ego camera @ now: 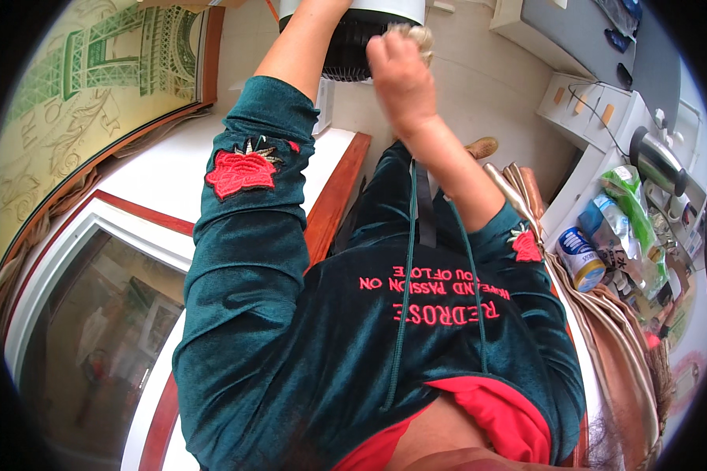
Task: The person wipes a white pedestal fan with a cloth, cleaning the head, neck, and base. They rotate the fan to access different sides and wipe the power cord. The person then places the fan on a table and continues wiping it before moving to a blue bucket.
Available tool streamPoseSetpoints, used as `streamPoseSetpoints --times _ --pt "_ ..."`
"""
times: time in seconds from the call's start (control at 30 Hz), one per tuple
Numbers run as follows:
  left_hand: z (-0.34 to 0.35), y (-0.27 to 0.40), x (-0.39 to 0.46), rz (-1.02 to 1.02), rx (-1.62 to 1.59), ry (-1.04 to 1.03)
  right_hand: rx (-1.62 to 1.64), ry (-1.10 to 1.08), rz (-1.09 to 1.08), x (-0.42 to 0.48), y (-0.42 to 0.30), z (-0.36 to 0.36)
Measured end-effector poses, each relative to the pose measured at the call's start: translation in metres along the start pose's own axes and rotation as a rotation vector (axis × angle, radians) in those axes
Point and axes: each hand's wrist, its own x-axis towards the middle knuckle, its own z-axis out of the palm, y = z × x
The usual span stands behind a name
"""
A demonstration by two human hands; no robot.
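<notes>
My left forearm reaches out past the top edge, so my left hand is out of view. My right hand (402,76), slightly blurred, is closed at the top centre. A pale, knobbly bundle (421,38), perhaps garlic bulbs, shows behind its fingers and knuckles. Just left of that hand stands a rounded appliance (347,50) with a white upper part and a black ribbed part. My left forearm crosses over its left side. Whether the bundle touches the appliance cannot be told.
A white ledge with red-brown wooden trim (337,194) lies at left, beside a white-framed glass pane (106,329). White drawers (589,112), a steel kettle (658,160), a can (581,259) and plastic packages (630,206) are at right. A curtain (613,347) hangs beside my right arm.
</notes>
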Motion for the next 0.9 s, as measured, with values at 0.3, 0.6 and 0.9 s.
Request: streamPoseSetpoints --times 0.3,0.6,0.9 --pt "-0.011 0.005 -0.011 -0.006 -0.032 -0.035 0.293 -0.268 0.060 -0.033 -0.010 -0.025" --pt "-0.006 0.006 -0.005 0.021 -0.019 -0.021 0.135 -0.123 -0.017 -0.048 0.004 0.004" --pt "-0.014 0.005 -0.003 0.019 -0.065 -0.039 0.407 0.318 0.043 -0.004 0.016 -0.007"
